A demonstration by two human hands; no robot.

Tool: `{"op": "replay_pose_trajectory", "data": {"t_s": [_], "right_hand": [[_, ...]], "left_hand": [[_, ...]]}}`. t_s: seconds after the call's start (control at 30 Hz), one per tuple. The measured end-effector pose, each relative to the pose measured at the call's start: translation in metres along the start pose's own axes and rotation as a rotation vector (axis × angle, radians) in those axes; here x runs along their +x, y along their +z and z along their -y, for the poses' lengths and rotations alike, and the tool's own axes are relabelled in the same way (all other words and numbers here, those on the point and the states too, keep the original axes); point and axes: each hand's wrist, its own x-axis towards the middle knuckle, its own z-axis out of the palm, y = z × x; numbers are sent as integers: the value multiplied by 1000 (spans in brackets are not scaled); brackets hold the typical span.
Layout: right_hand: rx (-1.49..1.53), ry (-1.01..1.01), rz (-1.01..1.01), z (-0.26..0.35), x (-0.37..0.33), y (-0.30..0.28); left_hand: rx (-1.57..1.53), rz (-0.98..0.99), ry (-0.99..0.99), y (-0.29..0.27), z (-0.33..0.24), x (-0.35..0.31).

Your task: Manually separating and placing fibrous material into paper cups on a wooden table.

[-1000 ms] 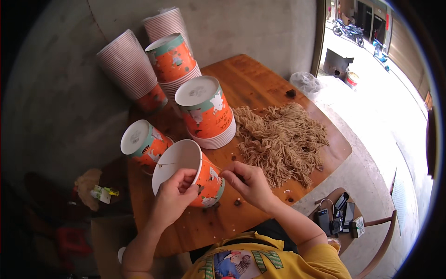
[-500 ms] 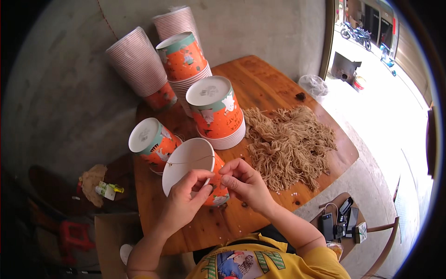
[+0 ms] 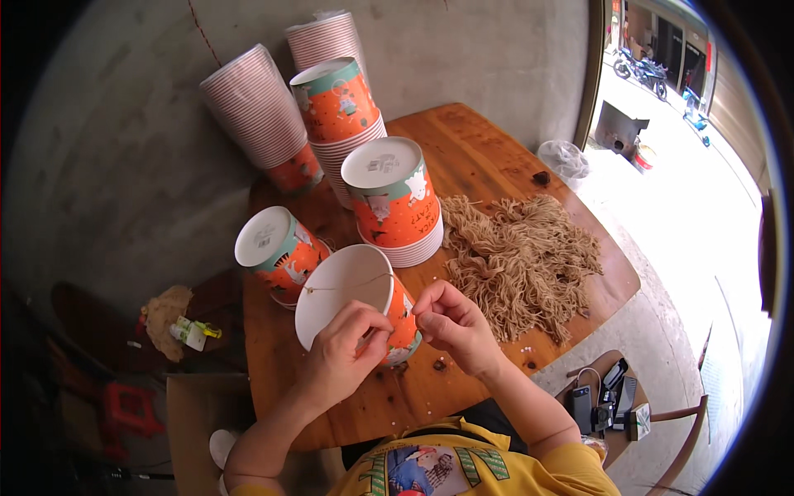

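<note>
On the wooden table (image 3: pixel 463 132), at its far left, stand tall stacks of nested buckets (image 3: pixel 256 107); the front stack (image 3: pixel 393 198) is turned with bases up, so its inside is hidden. To the right of it lies a heap of tan strands (image 3: pixel 529 264). Nearer to the person is one orange paper bucket (image 3: pixel 351 269), mouth up, and in this view its long axis runs from the mouth at upper left to the base at lower right. It is partly behind the left hand (image 3: pixel 343 351), which seems the nearer one, overlapping the front rim; the right hand (image 3: pixel 459 331) is just beside its right outer wall. The left fingers are curled, the right thumb and forefinger almost meet; what they grip I cannot tell. In the bucket I see only a thin string (image 3: pixel 331 288), crossing the mouth.
</note>
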Motion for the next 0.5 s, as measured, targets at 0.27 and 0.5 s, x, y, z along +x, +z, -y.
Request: {"op": "replay_pose_trajectory", "data": {"t_s": [0.27, 0.5], "right_hand": [[22, 12, 23, 6, 0, 16], [-59, -53, -5, 1, -1, 5]], "left_hand": [[35, -8, 98, 5, -5, 2], [84, -19, 111, 5, 5, -2]]}}
